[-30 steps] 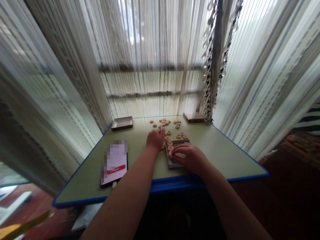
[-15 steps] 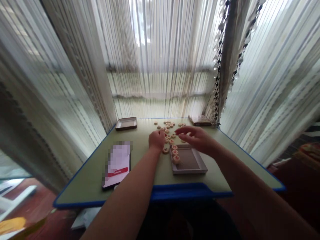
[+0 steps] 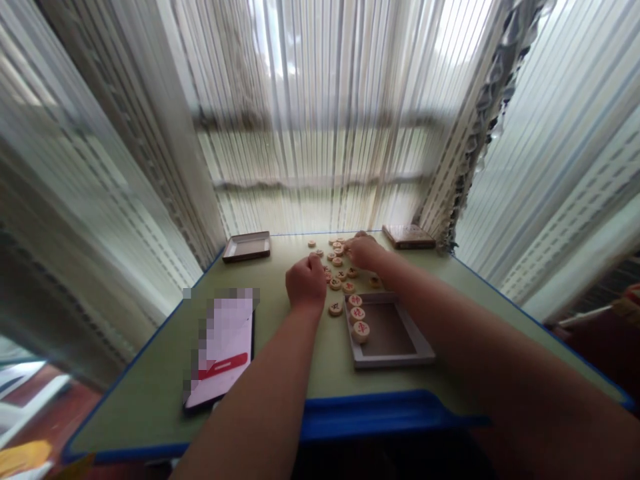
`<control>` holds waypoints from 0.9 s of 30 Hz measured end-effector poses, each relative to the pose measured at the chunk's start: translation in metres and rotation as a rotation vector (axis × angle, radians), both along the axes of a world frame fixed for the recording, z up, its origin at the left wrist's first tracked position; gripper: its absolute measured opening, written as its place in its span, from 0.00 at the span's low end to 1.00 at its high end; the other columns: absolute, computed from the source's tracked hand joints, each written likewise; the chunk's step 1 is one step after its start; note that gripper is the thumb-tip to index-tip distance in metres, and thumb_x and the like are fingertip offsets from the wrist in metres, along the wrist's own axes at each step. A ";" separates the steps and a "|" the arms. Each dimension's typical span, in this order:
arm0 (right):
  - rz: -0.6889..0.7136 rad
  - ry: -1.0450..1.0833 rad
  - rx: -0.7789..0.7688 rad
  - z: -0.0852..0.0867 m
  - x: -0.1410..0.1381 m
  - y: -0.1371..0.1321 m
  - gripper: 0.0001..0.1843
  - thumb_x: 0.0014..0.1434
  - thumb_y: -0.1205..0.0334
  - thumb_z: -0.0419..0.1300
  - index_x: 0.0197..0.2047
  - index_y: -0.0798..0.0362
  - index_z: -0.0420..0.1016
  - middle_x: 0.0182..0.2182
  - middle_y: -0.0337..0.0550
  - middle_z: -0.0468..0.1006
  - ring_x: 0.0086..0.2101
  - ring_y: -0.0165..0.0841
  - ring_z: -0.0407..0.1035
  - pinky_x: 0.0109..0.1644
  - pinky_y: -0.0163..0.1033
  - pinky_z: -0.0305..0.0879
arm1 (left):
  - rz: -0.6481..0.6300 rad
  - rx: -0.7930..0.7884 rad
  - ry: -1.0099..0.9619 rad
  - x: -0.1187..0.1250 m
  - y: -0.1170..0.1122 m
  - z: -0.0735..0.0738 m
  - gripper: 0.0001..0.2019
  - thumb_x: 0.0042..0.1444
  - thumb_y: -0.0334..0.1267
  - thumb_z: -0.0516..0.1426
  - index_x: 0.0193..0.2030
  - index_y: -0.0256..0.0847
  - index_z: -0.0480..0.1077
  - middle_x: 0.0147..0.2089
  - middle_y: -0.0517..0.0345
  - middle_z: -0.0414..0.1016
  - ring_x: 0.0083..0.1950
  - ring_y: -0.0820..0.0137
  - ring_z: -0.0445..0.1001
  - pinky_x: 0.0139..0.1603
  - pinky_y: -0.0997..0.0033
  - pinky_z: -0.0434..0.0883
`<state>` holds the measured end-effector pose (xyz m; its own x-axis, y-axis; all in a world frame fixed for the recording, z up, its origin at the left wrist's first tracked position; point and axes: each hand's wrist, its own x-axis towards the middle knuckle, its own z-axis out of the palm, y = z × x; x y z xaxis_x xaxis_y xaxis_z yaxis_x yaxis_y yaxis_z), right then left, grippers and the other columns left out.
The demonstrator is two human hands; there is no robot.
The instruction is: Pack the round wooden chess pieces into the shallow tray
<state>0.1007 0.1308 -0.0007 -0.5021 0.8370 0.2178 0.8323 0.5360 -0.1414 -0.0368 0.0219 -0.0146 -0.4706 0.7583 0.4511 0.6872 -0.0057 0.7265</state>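
My left hand (image 3: 306,283) is a closed fist just left of the scattered xiangqi pieces; whatever it holds, if anything, is hidden. My right hand (image 3: 364,251) reaches over the tray to the far pieces, its fingers bent down beside a cluster of xiangqi pieces (image 3: 338,245). Its fingertips are too small and blurred to show a grip. Several round wooden pieces with dark or red characters lie loose between the hands, one near piece (image 3: 335,309) by the tray's left side. Inside the shallow tray (image 3: 395,363), three red-marked pieces (image 3: 357,314) form a column along the left wall.
A phone (image 3: 225,353) lies on the left of the green table (image 3: 145,393), which has a blue edge. At the back left is a shallow box lid (image 3: 247,247); at the back right lies a flat closed box (image 3: 409,237). String curtains (image 3: 320,167) hang behind.
My right hand has moved farther away, from above the tray's back edge to the far pieces. My left fist has shifted slightly left in view. The camera view has moved closer to the table.
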 end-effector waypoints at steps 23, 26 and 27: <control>0.276 0.432 0.157 -0.007 0.054 -0.205 0.07 0.49 0.60 0.61 0.33 0.51 0.72 0.28 0.39 0.75 0.29 0.30 0.66 0.40 0.38 0.61 | -0.136 0.049 0.361 0.001 -0.014 0.005 0.25 0.59 0.45 0.40 0.27 0.37 0.74 0.27 0.49 0.75 0.29 0.69 0.71 0.30 0.72 0.57; 0.351 0.388 0.093 -0.007 0.054 -0.200 0.04 0.50 0.60 0.60 0.30 0.51 0.73 0.29 0.39 0.76 0.31 0.30 0.67 0.41 0.38 0.61 | -0.149 0.044 0.409 0.001 -0.013 0.004 0.25 0.59 0.45 0.40 0.27 0.37 0.74 0.27 0.49 0.75 0.28 0.69 0.70 0.30 0.72 0.56; 0.369 0.380 0.079 -0.007 0.054 -0.200 0.05 0.51 0.59 0.60 0.29 0.51 0.73 0.29 0.40 0.76 0.32 0.31 0.68 0.42 0.38 0.61 | -0.148 0.042 0.418 0.001 -0.013 0.003 0.25 0.59 0.45 0.39 0.27 0.37 0.74 0.27 0.49 0.75 0.28 0.69 0.70 0.29 0.72 0.56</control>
